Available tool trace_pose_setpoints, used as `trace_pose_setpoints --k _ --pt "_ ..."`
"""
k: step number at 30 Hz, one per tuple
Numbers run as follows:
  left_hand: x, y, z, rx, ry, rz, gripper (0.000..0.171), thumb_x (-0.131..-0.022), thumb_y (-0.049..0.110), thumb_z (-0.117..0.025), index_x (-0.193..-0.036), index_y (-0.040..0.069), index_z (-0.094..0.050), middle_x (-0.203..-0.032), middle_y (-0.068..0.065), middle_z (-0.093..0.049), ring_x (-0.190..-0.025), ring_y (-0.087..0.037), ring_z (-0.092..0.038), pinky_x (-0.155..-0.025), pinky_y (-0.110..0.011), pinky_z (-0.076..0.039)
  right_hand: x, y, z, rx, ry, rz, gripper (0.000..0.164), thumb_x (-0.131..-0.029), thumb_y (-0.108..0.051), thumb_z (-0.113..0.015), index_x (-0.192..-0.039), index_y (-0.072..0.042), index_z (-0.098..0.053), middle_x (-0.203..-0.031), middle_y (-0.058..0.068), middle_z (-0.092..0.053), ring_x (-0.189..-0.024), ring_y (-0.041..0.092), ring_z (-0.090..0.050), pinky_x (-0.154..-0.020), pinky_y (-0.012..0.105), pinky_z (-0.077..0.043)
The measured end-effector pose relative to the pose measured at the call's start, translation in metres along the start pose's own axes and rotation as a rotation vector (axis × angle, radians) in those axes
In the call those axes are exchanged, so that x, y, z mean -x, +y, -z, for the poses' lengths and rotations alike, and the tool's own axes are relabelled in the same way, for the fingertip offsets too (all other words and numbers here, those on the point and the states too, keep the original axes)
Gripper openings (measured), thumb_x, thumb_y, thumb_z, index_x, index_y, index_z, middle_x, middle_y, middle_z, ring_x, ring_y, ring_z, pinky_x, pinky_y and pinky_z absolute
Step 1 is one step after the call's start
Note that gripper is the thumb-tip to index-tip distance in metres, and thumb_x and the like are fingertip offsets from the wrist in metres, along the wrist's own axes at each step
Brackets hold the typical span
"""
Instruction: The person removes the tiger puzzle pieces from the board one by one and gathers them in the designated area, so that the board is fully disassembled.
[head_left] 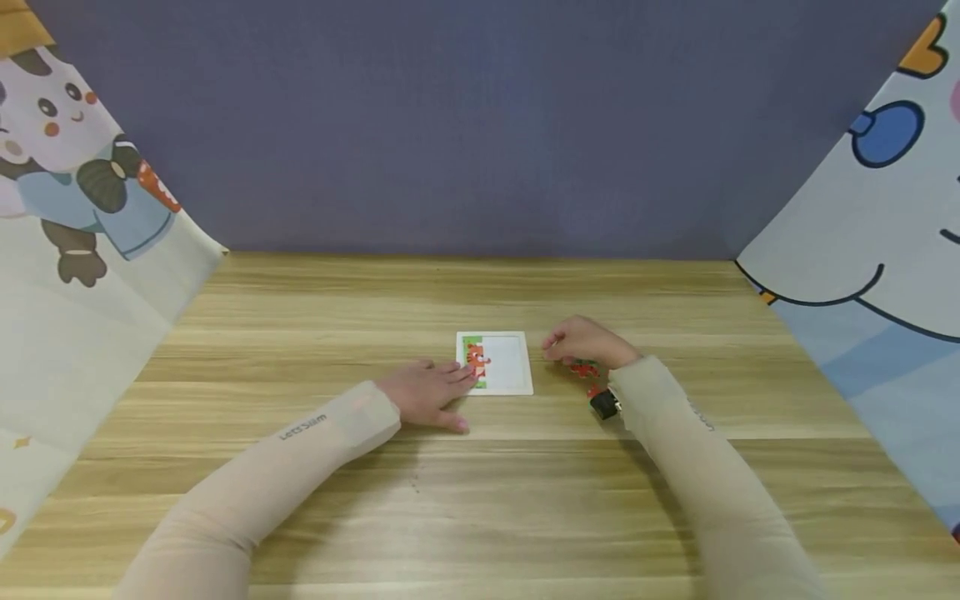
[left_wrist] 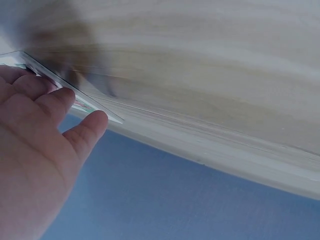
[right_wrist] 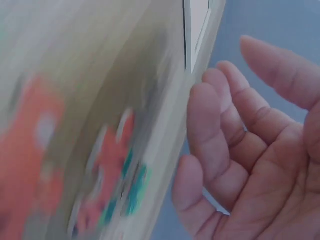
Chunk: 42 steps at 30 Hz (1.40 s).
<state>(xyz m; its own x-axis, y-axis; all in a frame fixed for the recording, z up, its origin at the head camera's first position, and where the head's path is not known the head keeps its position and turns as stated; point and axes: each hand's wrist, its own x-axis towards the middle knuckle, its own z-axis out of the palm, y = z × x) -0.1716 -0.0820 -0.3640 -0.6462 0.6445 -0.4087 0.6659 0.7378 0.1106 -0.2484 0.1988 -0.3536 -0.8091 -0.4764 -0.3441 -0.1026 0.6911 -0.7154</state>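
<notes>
A small white-framed puzzle board (head_left: 506,367) lies on the table, with a picture strip of an orange cartoon animal (head_left: 476,358) along its left side and bare white on the rest. My left hand (head_left: 427,393) lies flat, its fingertips touching the board's left part. To the right of the board, my right hand (head_left: 585,342) hovers just above the table with its fingers loosely bent. Its thumb stands apart from the fingers in the right wrist view, and nothing shows between them. Loose orange-and-green puzzle pieces (right_wrist: 112,165) lie beneath that hand, blurred there.
The wood-grain table (head_left: 450,500) ends at a dark blue-grey back panel (head_left: 480,125). Cartoon-printed panels (head_left: 97,183) stand at both sides. A small black device (head_left: 604,405) shows at the right wrist.
</notes>
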Motion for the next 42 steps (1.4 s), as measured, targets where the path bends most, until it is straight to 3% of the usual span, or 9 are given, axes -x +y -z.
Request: trace_pose_setpoints --k 5,11,20,22,25,30,38,42 --pt "-0.002 0.003 0.002 -0.006 -0.022 0.007 0.080 -0.093 0.059 -0.047 -0.153 0.010 -0.024 -0.158 -0.007 -0.019 -0.145 -0.024 -0.016 -0.114 -0.049 -0.020 -0.012 -0.011 -0.010 0.016 0.010 0.008 0.025 -0.089 -0.009 -0.062 -0.109 0.005 -0.068 -0.096 0.010 -0.067 -0.065 0.016 -0.056 -0.071 0.031 -0.050" --pt "-0.004 0.005 0.004 0.004 -0.038 0.024 0.081 -0.093 0.061 -0.045 -0.153 0.012 -0.023 -0.158 -0.006 -0.018 -0.145 -0.023 -0.016 -0.114 -0.051 -0.019 -0.023 -0.024 -0.019 0.058 0.028 0.012 0.025 -0.088 -0.009 -0.065 -0.109 0.005 -0.069 -0.073 0.007 -0.063 -0.058 0.014 -0.051 -0.060 0.026 -0.043" --pt "-0.005 0.005 0.003 0.002 -0.037 0.033 0.081 -0.093 0.061 -0.045 -0.153 0.012 -0.025 -0.158 -0.006 -0.019 -0.144 -0.023 -0.018 -0.113 -0.052 -0.021 -0.034 -0.033 -0.026 0.119 0.035 0.007 0.028 -0.087 -0.010 -0.066 -0.111 0.004 -0.069 -0.062 0.004 -0.058 -0.055 0.011 -0.049 -0.057 0.022 -0.042" --pt "-0.005 0.005 0.003 0.001 -0.038 0.033 0.081 -0.093 0.062 -0.045 -0.153 0.012 -0.024 -0.158 -0.006 -0.019 -0.144 -0.023 -0.018 -0.113 -0.052 -0.021 -0.036 -0.035 -0.027 0.141 0.029 0.014 0.029 -0.088 -0.012 -0.065 -0.112 0.003 -0.069 -0.066 0.004 -0.061 -0.058 0.011 -0.050 -0.060 0.023 -0.044" --pt "-0.005 0.005 0.002 -0.006 -0.031 0.032 0.081 -0.093 0.062 -0.045 -0.153 0.012 -0.025 -0.158 -0.006 -0.020 -0.144 -0.023 -0.018 -0.112 -0.052 -0.022 -0.038 -0.040 -0.030 0.165 0.035 0.015 0.030 -0.087 -0.013 -0.066 -0.112 0.002 -0.069 -0.087 0.009 -0.068 -0.069 0.014 -0.055 -0.069 0.027 -0.048" --pt "-0.001 0.005 -0.001 -0.010 -0.018 0.026 0.081 -0.092 0.061 -0.046 -0.151 0.009 -0.028 -0.157 -0.008 -0.023 -0.143 -0.025 -0.022 -0.111 -0.053 -0.024 -0.045 -0.049 -0.038 0.218 0.031 0.026 0.029 -0.084 -0.014 -0.069 -0.109 0.002 -0.070 -0.109 0.014 -0.068 -0.089 0.020 -0.061 -0.079 0.031 -0.051" --pt "-0.001 0.006 0.000 -0.018 -0.028 0.036 0.080 -0.093 0.061 -0.046 -0.152 0.010 -0.028 -0.157 -0.007 -0.024 -0.143 -0.024 -0.022 -0.111 -0.051 -0.025 -0.053 -0.057 -0.045 0.249 0.025 0.029 0.018 -0.082 -0.010 -0.071 -0.095 0.002 -0.072 -0.089 0.009 -0.069 -0.071 0.014 -0.055 -0.068 0.026 -0.049" --pt "-0.003 0.008 0.003 -0.032 -0.026 0.033 0.081 -0.092 0.062 -0.045 -0.152 0.010 -0.028 -0.156 -0.007 -0.023 -0.143 -0.024 -0.023 -0.112 -0.050 -0.025 -0.055 -0.060 -0.045 0.253 0.024 0.005 0.018 -0.082 -0.010 -0.071 -0.097 0.000 -0.072 -0.093 0.008 -0.068 -0.074 0.014 -0.056 -0.069 0.026 -0.049"
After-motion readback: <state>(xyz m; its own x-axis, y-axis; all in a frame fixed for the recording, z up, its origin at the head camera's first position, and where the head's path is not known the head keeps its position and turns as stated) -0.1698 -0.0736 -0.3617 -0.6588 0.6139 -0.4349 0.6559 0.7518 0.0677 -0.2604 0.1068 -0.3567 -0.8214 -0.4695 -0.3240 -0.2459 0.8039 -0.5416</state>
